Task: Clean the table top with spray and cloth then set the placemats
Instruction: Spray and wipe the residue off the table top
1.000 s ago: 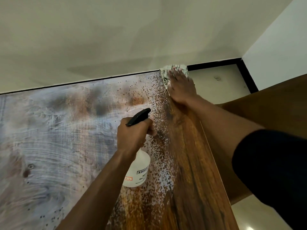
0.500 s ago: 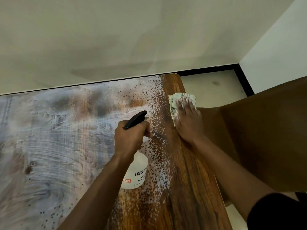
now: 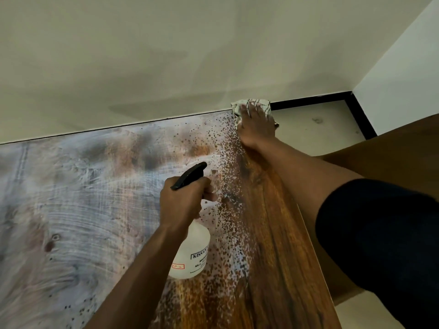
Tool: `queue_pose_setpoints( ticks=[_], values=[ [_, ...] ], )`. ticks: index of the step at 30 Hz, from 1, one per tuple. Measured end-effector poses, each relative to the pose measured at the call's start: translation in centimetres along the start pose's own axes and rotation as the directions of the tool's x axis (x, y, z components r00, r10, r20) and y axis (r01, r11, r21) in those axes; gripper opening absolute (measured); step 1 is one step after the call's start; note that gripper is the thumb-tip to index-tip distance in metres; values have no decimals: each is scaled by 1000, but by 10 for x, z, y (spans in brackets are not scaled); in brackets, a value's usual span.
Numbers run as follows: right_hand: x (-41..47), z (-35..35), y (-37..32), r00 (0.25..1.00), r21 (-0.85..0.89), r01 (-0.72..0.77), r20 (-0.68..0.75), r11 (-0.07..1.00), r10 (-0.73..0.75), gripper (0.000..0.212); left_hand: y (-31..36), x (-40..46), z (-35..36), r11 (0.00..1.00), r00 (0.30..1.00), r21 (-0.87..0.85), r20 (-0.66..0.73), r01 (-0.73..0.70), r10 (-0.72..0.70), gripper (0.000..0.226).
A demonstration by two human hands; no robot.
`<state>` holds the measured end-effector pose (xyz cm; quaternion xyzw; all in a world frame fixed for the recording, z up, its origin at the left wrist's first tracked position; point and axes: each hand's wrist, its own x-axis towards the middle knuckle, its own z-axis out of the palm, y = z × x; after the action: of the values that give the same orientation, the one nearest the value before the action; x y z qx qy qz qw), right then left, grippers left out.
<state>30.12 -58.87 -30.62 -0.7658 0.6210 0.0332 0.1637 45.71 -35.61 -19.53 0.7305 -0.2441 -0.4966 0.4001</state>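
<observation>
The cloth [image 3: 251, 106] sits at the far right corner of the counter [image 3: 273, 233]. Your right hand [image 3: 256, 127] presses it flat, fingers straight. Your left hand [image 3: 185, 203] grips the spray bottle [image 3: 192, 252]. Wipe toward you in long, even strokes.

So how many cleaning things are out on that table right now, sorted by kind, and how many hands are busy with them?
Spray bottle: 1, gripped by the left hand
Cloth: 1, pressed under the right hand at the far corner of the table
Hands: 2
Placemats: 0 in view
Total: 2 cleaning things, 2 hands
</observation>
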Motion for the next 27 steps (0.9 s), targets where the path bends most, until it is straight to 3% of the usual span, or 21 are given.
queue_pose_setpoints(
  ticks=[7, 11, 14, 20, 24, 27],
  values=[
    [-33, 21, -105, 973, 17, 221, 70, 975, -221, 79, -4, 0, -9, 1000, 1000, 12, -25, -10, 11, 18],
    [-42, 25, -94, 964, -3, 261, 43, 965, -261, 69, -2, -1, -12, 1000, 1000, 20, -8, -20, 20, 19],
    [-44, 21, -52, 980, -1, 199, -16, 980, -199, 63, -2, -1, -17, 999, 999, 21, 8, -32, 32, 29],
    [-44, 17, 12, 997, 33, -32, -74, 999, 35, 61, -8, -4, -34, 1000, 999, 12, 45, -25, 24, 25],
    [-42, 23, -30, 991, 63, -112, -64, 992, 116, 63, -14, -3, -51, 1000, 999, -8, 52, -10, 11, 34],
    [-61, 40, -93, 998, 63, 13, -56, 998, -10, 64, -17, 1, -66, 1000, 999, 1, 47, -19, 19, 27]
  ],
)
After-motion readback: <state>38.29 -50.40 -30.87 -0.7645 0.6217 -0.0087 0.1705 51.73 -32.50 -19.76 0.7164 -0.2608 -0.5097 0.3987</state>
